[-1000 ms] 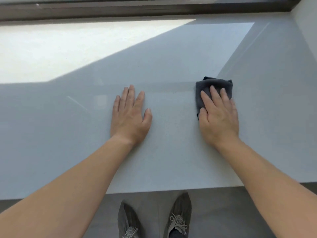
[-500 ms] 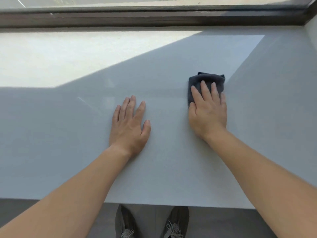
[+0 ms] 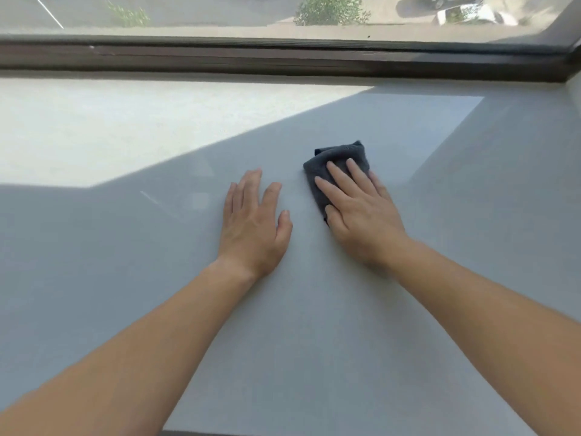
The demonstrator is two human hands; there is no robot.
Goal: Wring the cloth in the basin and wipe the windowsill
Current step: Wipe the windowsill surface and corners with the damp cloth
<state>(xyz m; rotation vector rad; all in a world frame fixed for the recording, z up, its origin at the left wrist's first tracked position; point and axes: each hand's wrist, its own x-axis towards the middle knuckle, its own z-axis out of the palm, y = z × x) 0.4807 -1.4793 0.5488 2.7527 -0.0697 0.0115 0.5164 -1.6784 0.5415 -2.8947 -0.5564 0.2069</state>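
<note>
A pale grey windowsill (image 3: 314,309) is carrying everything here. The left hand (image 3: 253,228) is lying flat on it, palm down. Just to that hand's right, the right hand (image 3: 361,212) is pressing a folded dark grey cloth (image 3: 336,158) flat against the sill, the cloth showing beyond its fingertips.

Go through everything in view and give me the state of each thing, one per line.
cloth: folded, flat on the sill, pinned under the right hand
right hand: open, pressing on the cloth
left hand: open, flat on bare sill, holding nothing
windowsill: part sunlit, part shaded
window: shut
</note>
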